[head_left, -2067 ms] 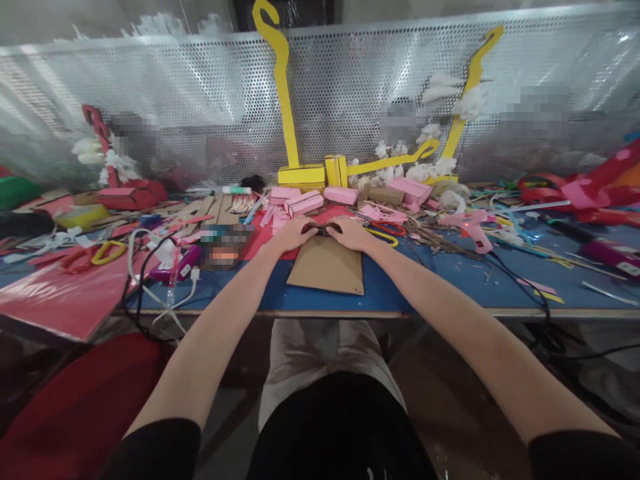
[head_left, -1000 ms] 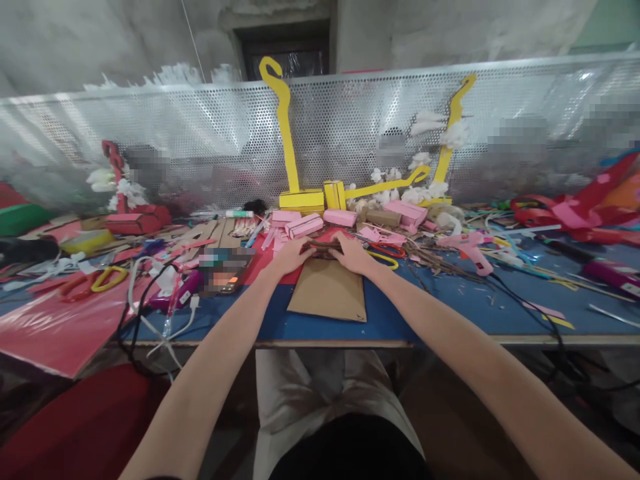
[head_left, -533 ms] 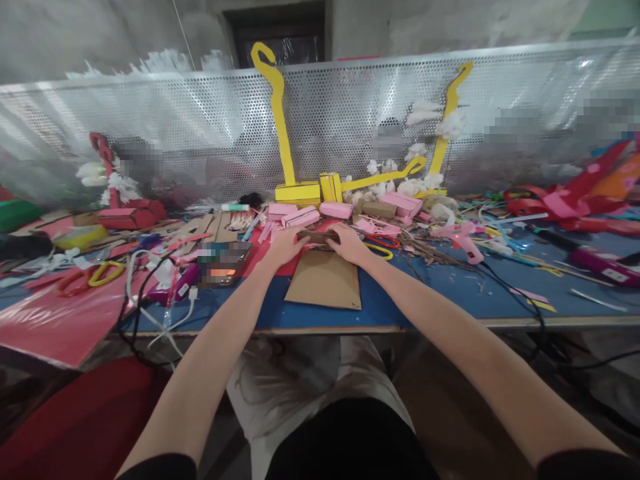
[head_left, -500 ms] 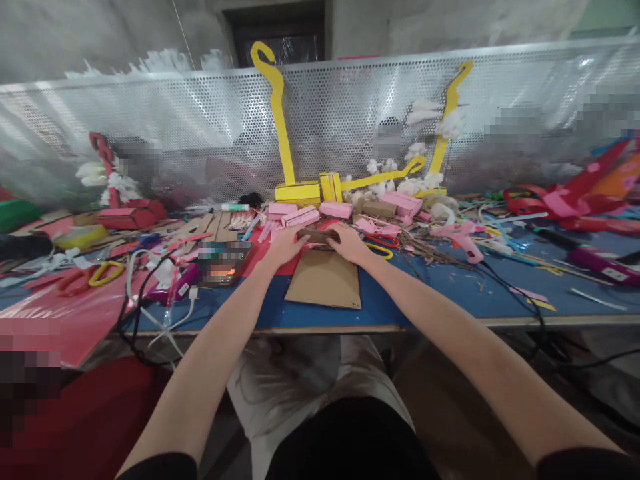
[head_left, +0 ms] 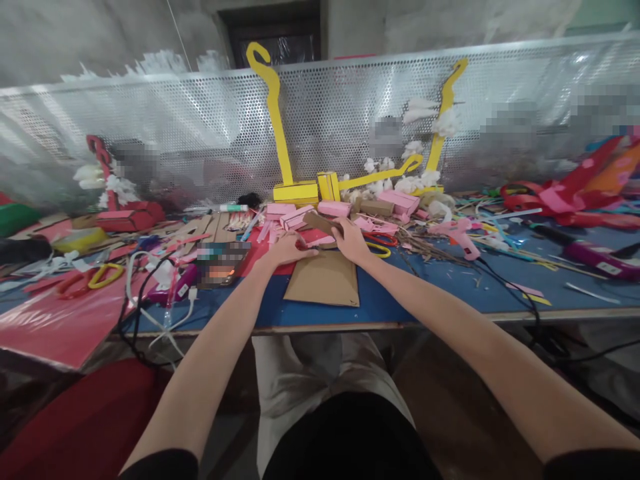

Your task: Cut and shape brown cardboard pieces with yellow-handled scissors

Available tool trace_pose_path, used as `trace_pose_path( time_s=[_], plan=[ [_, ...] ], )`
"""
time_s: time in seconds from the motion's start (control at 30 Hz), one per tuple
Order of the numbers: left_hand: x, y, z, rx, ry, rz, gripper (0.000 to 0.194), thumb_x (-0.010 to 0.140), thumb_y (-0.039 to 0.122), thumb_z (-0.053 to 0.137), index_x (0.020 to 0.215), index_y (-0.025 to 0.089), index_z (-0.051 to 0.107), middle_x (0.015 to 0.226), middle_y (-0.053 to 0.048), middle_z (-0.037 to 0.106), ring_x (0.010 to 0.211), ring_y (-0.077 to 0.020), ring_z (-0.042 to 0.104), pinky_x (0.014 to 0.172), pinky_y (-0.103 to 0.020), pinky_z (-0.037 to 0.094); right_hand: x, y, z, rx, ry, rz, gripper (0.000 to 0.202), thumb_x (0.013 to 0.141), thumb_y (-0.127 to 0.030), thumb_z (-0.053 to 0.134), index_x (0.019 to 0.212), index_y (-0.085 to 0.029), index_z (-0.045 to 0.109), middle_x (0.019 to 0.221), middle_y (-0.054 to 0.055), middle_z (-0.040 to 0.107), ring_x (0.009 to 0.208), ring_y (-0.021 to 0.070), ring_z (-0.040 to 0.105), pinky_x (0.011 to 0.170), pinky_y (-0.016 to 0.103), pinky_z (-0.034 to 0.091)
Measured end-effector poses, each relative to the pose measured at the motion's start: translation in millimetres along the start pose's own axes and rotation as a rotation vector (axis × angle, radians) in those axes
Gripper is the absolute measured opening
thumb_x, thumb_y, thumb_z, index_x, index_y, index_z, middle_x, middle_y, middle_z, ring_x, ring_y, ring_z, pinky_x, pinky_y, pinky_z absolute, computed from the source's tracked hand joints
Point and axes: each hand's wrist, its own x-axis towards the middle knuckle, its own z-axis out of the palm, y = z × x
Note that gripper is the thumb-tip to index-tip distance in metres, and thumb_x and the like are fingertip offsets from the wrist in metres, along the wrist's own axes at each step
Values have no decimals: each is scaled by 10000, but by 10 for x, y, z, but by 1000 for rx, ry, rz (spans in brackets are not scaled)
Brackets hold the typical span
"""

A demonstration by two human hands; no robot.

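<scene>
My right hand (head_left: 351,241) grips one end of a small brown cardboard box (head_left: 320,223), which is tilted up toward the left. My left hand (head_left: 288,249) is just left of and below it, thumb and curved fingers apart, apparently with nothing between them. Under and in front of both hands a flat brown cardboard sheet (head_left: 323,281) lies on the blue tabletop (head_left: 400,303). Small pink boxes (head_left: 296,217) lie just beyond my hands. Part of a red sheet (head_left: 255,257) shows beside my left wrist.
Yellow hook-ended cardboard pieces (head_left: 280,133) stand against the perforated metal panel (head_left: 200,133). At right are a pink glue gun (head_left: 463,239) and yellow-handled scissors (head_left: 379,250). A phone (head_left: 223,262), a purple glue gun (head_left: 173,283) and cables (head_left: 131,320) lie left. Paper scraps cover the back.
My left hand has let go of the small cardboard box and moved slightly down and left. The box's left end now tilts upward in my right hand.
</scene>
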Motion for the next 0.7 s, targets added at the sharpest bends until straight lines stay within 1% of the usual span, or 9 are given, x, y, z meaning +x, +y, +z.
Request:
trace_pose_path(
  time_s=[0.1,0.27,0.37,0.53,0.6,0.7],
  plan=[
    [-24,8,-35,1,-10,-5,570,706,786,647,824,237,741,1058,-120,721,1097,-342,610,994,-463,480,-1,-17,-23,26,9,9,309,1002,-339,619,1266,-179,620,1279,95,645,1098,246,656,943,474,554],
    [-46,-30,-86,-2,-71,45,573,684,770,678,869,231,737,1039,-108,724,1040,-314,636,925,-408,510,50,27,-112,36,62,73,310,1001,-346,619,1260,-176,622,1261,93,652,1075,241,662,929,467,559],
    [-44,-54,-95,-3,-97,62,575,659,778,692,815,225,717,999,-102,717,1047,-313,631,901,-385,517,63,46,-146,38,78,90,293,998,-342,625,1238,-173,632,1237,89,661,1057,235,667,916,457,566],
    [-32,-35,-108,-9,-110,69,539,696,762,678,728,224,686,953,-87,694,1018,-301,637,914,-396,512,53,20,-135,61,54,81,286,996,-336,629,1226,-166,635,1218,85,668,1043,231,673,905,450,571],
    [-25,-9,-122,-16,-105,75,527,731,751,656,735,225,691,981,-85,687,1026,-292,634,949,-404,498,48,12,-125,71,42,76,290,997,-340,627,1230,-167,634,1221,86,667,1043,231,673,907,452,569],
    [-23,34,-142,-26,-105,86,517,783,737,614,800,231,716,1035,-90,676,1087,-299,607,1017,-425,458,47,17,-113,82,35,74,295,997,-343,627,1234,-168,632,1227,87,665,1046,233,672,909,454,568]
  ],
)
